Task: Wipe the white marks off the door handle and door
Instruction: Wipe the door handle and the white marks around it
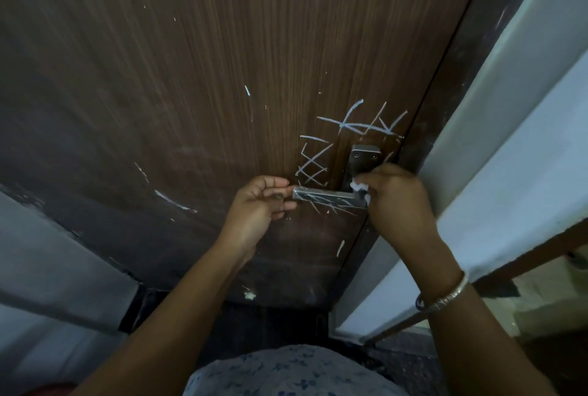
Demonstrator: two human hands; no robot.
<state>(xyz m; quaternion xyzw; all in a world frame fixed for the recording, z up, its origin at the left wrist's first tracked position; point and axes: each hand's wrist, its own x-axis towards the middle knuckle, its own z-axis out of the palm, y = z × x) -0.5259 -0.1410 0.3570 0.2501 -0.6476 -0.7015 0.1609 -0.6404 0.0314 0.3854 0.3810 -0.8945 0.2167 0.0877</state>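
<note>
A dark brown wooden door (197, 84) fills the view. White chalk marks (359, 123) cross it above and left of the metal lever handle (327, 198), which also carries white streaks. My left hand (259, 205) pinches the free left end of the lever. My right hand (399, 198) grips a small white wad of tissue (358, 186) and presses it against the lever's right end, just below the metal backplate (364, 157).
The dark door frame (471, 55) runs up the right side, with a pale wall (515, 103) beyond it. More pale wall (47, 252) lies at the lower left. Scattered white scratches (173, 201) mark the door's lower left. A metal bangle (445, 292) circles my right wrist.
</note>
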